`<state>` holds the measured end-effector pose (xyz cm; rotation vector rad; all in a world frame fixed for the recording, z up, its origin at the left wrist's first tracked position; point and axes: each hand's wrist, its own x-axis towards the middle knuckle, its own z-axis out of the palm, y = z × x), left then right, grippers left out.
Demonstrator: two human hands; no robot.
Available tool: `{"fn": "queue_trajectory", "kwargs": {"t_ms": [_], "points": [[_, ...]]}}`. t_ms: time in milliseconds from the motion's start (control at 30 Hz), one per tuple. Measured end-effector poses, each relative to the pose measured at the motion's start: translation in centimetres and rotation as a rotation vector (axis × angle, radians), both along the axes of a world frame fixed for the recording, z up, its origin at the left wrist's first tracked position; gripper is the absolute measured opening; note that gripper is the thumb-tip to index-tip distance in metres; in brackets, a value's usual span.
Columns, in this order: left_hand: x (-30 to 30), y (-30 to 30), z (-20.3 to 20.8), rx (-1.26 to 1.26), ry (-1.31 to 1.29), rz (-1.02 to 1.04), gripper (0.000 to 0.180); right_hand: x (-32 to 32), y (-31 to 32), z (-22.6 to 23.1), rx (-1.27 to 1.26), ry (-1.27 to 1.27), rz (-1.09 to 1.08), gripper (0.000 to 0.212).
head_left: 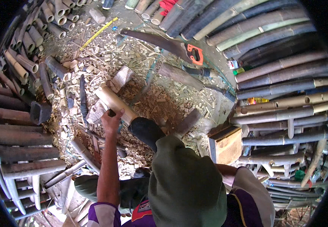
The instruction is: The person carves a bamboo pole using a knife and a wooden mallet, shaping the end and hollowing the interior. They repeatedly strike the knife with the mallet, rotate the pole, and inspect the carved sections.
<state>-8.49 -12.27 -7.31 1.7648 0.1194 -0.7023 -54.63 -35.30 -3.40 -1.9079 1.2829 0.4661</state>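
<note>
A pale, scraped length of bamboo (114, 101) lies slantwise on the chip-covered ground. My left hand (111, 120) is closed at its near left side, with the thumb against the bamboo. A foot in a black sock (147, 131) rests against the bamboo's near end. Beside the bamboo are a cut wood block (122, 77) and a second pale block (96, 111), close to my left hand. My right forearm (226, 170) shows only in part; the raised knee in dark green cloth (186, 170) hides my right hand.
A handsaw (158, 42) with an orange handle lies ahead, near a yellow measuring strip (98, 33). A short log (179, 77) is beyond the foot. A dark long-handled tool (83, 96) lies left. Bamboo tubes (25, 153) line both sides. A wooden box (225, 146) stands right.
</note>
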Motion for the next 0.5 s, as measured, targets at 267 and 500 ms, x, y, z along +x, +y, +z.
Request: {"fn": "queue_trajectory", "kwargs": {"t_ms": [267, 500], "points": [[-0.8, 0.0, -1.8, 0.060, -0.016, 0.057, 0.044, 7.2, -10.5, 1.3, 0.287, -0.108, -0.492, 0.057], [-1.5, -0.6, 1.7, 0.172, -0.034, 0.103, 0.051, 16.7, -15.1, -3.8, 0.409, -0.119, -0.340, 0.052]]}}
